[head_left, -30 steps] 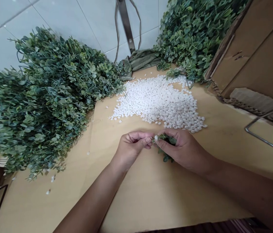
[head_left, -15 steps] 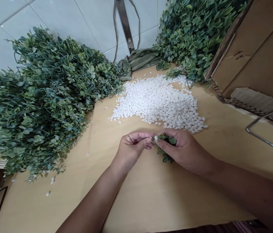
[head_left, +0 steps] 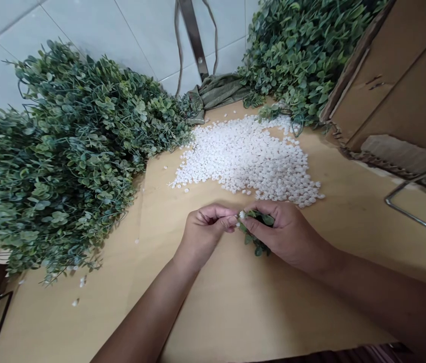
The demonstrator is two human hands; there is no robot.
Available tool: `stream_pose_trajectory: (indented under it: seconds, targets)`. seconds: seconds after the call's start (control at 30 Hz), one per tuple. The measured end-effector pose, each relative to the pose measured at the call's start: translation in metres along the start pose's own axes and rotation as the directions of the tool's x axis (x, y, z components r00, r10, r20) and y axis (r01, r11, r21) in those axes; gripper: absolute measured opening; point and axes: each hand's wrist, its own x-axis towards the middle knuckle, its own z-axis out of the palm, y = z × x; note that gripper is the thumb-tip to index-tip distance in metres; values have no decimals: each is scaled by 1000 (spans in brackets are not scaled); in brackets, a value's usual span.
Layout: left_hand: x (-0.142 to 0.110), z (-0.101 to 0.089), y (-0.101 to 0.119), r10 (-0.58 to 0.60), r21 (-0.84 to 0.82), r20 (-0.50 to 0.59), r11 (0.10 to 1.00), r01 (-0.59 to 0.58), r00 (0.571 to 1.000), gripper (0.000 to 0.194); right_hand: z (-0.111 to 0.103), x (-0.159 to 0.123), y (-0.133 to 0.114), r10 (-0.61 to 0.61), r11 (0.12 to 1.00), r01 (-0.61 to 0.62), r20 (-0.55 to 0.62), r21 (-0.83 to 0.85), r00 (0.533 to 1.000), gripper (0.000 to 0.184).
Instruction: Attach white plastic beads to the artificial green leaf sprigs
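Observation:
Between thumb and fingers, my right hand (head_left: 283, 227) grips a small artificial leaf sprig (head_left: 258, 242), its leaves hanging below the palm. A tiny white flower piece (head_left: 242, 215) shows at the sprig's left end, beside my right thumb tip. My left hand (head_left: 208, 227) is pinched closed right up against that end; what lies between its fingertips is too small and hidden to make out. Just beyond both hands spreads a heap of small white flower pieces (head_left: 243, 156) on the cardboard surface (head_left: 213, 312).
A large mound of artificial greenery (head_left: 69, 151) fills the left side. Another pile of greenery (head_left: 303, 60) stands at the back right, next to a cardboard box (head_left: 398, 85). A bent metal rod (head_left: 417, 217) juts in at right. A dark green cloth (head_left: 222, 91) lies against the tiled wall.
Both hands stay almost in place. The sprig and its white piece have shifted very slightly, and a bit more of the leaves shows beneath my right hand.

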Motion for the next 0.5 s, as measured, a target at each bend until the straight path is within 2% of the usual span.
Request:
stream_pose_trajectory:
  seconds: [0.3, 0.5]
  targets:
    - [0, 0, 0, -6, -21, 41, 1000, 7, 999, 21, -4, 3, 2, 78, 996, -81, 62, 44, 995, 26]
    - [-3, -4, -1, 25, -69, 28, 997, -23, 999, 32, -13, 5, -6, 153, 931, -190, 139, 313, 978, 38]
